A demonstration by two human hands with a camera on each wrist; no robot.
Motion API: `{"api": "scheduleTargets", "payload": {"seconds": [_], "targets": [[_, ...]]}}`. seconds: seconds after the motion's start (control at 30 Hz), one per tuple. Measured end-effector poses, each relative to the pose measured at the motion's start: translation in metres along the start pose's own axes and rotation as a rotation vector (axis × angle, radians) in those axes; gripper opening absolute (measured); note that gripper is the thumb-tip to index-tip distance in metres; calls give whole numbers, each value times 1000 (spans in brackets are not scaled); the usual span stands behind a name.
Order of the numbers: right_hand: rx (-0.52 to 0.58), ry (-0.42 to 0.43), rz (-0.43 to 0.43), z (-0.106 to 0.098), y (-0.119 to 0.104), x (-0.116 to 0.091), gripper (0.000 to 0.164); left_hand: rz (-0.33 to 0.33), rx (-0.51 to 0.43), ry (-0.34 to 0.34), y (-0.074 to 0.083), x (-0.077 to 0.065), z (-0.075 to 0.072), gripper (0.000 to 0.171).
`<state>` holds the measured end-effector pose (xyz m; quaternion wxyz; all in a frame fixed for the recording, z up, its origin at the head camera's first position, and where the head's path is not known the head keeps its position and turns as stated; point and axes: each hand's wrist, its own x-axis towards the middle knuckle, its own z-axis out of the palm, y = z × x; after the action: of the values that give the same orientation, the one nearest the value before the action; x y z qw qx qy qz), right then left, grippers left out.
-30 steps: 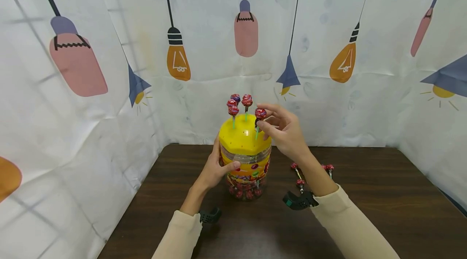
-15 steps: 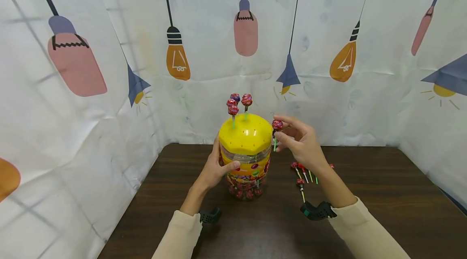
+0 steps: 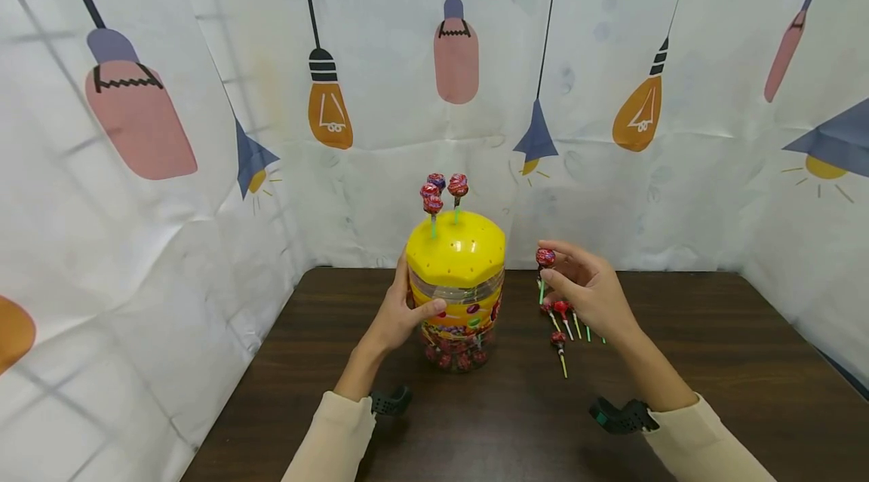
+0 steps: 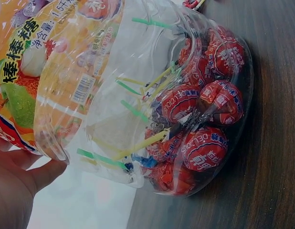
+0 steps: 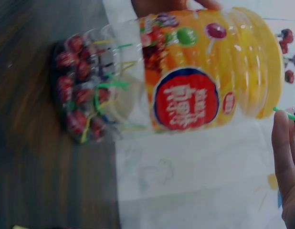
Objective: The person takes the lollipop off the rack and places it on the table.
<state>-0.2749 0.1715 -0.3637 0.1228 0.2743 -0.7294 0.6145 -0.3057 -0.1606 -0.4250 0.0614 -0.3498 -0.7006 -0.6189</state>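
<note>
A clear plastic jar [image 3: 456, 335] with a yellow lid [image 3: 468, 259] stands on the table. My left hand [image 3: 397, 320] grips its left side, thumb across the front. Several lollipops stick upright from holes in the lid, one red-wrapped lollipop [image 3: 458, 185] among them. Right of the jar, my right hand [image 3: 587, 290] pinches another lollipop [image 3: 545, 258], its green stick pointing down. In the left wrist view, more wrapped lollipops [image 4: 205, 148] lie in the bottom of the jar. The right wrist view shows the green stick [image 5: 285, 114] at my fingertips, apart from the jar.
On the dark wooden table [image 3: 475, 429], several lollipops lie in a row below my right hand, partly hidden by it. One single lollipop [image 3: 558, 341] lies nearer to me. A white cloth [image 3: 380, 188] printed with hanging lamps closes off the back and sides.
My right hand has moved right and down, away from the lid, carrying the lollipop over toward those on the table. My left hand has stayed on the jar.
</note>
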Motion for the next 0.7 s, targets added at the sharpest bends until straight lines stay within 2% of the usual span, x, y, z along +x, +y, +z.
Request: {"api": "scheduleTargets", "payload": {"seconds": [0.3, 0.7], "targets": [[-90, 14, 87, -14, 16, -24, 43, -4, 7, 4, -3, -1, -1, 101], [-130, -2, 153, -34, 47, -54, 44, -5, 25, 7, -2, 0, 0, 100]]}}
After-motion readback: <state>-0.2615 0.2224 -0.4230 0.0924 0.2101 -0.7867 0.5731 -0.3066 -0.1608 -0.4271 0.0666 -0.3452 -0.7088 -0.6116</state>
